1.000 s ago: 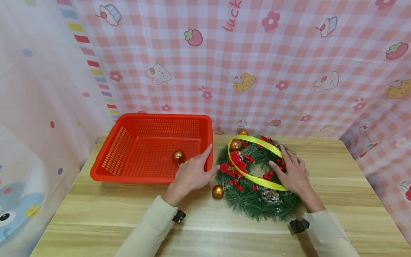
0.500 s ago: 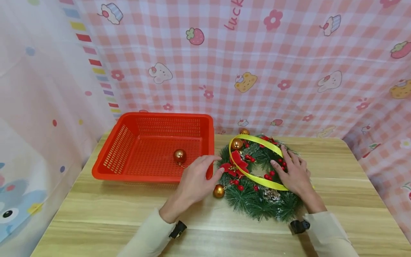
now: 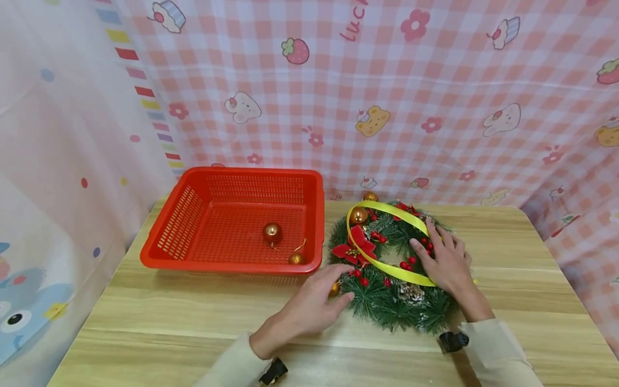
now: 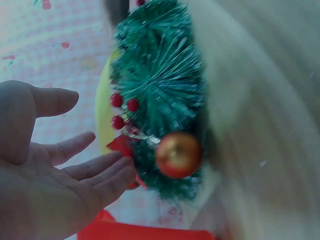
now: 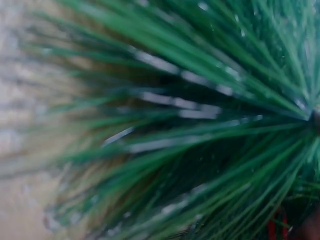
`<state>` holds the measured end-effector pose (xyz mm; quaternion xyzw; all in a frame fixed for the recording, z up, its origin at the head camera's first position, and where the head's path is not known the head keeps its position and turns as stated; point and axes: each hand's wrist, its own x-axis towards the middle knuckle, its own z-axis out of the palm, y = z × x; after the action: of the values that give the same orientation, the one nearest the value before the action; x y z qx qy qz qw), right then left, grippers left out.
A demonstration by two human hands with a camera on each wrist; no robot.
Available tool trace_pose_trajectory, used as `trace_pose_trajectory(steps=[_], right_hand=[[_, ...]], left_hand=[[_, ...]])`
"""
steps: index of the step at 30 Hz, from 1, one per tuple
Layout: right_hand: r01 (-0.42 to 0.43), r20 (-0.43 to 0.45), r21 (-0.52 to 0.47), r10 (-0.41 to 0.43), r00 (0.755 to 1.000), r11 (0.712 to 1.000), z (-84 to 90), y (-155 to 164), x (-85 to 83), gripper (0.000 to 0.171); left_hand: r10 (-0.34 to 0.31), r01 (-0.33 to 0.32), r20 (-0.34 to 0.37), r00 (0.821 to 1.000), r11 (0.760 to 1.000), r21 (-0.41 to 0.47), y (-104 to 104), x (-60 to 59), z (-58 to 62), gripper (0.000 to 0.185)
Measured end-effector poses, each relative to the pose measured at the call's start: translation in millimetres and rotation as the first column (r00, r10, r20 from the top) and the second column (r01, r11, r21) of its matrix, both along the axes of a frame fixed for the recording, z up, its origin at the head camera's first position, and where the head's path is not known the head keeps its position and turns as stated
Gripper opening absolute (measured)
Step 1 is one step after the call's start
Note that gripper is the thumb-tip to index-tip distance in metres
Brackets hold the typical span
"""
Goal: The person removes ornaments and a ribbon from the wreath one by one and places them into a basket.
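A green wreath (image 3: 396, 309) with red berries, a red poinsettia, a pinecone and a yellow ribbon loop (image 3: 394, 273) lies on the table. On its right side rests my right hand (image 3: 447, 263), fingers spread over the needles; the right wrist view holds only blurred green needles (image 5: 210, 135). My left hand (image 3: 314, 303) hovers at the wreath's left front, thumb and fingers apart, holding nothing. Close to those fingers is a gold ball ornament (image 4: 179, 155), partly hidden by the hand in the head view. Another shiny ball (image 3: 359, 215) sits on the wreath's upper left.
Left of the wreath stands a red plastic basket (image 3: 193, 264). Inside it lie a copper-coloured ball (image 3: 272, 233) and a small gold ball (image 3: 296, 258). Behind the wreath is one more gold ball (image 3: 370, 196), near the patterned curtain (image 3: 309, 97) at the table's back edge.
My left hand has moved from the basket's front right corner toward me and right, to the gold ball beside the wreath. The small gold ball in the basket now shows. My right hand stays put.
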<state>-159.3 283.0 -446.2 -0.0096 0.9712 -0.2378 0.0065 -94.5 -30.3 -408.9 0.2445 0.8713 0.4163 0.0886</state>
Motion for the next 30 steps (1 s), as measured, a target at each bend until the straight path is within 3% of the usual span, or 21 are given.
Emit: trace_pose_trajectory(steps=[4,10,23,30], right_hand=[[0.002,0.001,0.002,-0.002,1.0,1.0,-0.1,0,-0.1,0.076],[0.005,-0.003,0.003,-0.005,1.0,1.0,-0.4,0,-0.1,0.076],[0.004,-0.009,0.008,-0.004,1.0,1.0,-1.7,0,0.2,0.077],[0.009,-0.011,0.011,-0.009,1.0,1.0,-1.5,0,-0.5,0.077]], left_hand=[[-0.011,0.012,0.027,1.0,0.999,-0.041,2,0.0,-8.0,0.056],[0.021,-0.017,0.086,0.996,0.998,-0.057,2,-4.2,-18.6,0.061],[0.128,-0.132,0.159,0.979,0.991,0.012,4,-12.2,-36.3,0.062],[0.146,-0.153,0.153,0.977,0.988,0.031,4,-15.1,-39.7,0.057]])
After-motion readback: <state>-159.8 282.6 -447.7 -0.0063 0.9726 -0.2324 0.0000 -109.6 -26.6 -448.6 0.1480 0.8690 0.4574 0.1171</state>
